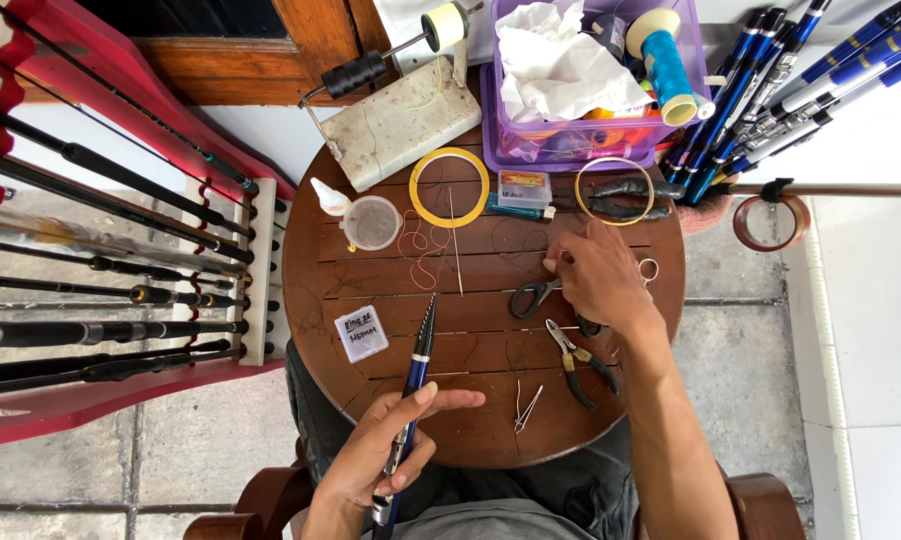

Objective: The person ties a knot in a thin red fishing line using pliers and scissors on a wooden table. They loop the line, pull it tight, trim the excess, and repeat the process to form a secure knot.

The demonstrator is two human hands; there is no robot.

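The left hand [385, 450] is wrapped around a blue rod [417, 360]. The fingers are curled about the lower part, and the thumb sticks out flat over the tabletop [490, 310]. The rod is in front of the person, and its thin dark tip points up across the round wooden tabletop.

The right hand [595, 280] lies palm down on the tabletop, fingers loosely bent. It rests on the black scissors [532, 297], whose loops stick out on the left side of it. I cannot tell if the fingers are pinched on them.

Just below that hand lie small pliers [578, 362]. Near them is a thin metal clip [525, 408]. A small clear box [361, 333] with a white label sits left of the rod.

Farther back are a yellow ring [449, 187], a round clear cup [372, 222], some red thread [422, 250] and a thin needle [455, 242]. A purple bin [495, 110] holds white paper and a blue spool [667, 62].

A red rack [120, 250] on the left holds many dark rods. More blue rods [770, 90] lean at the top right.
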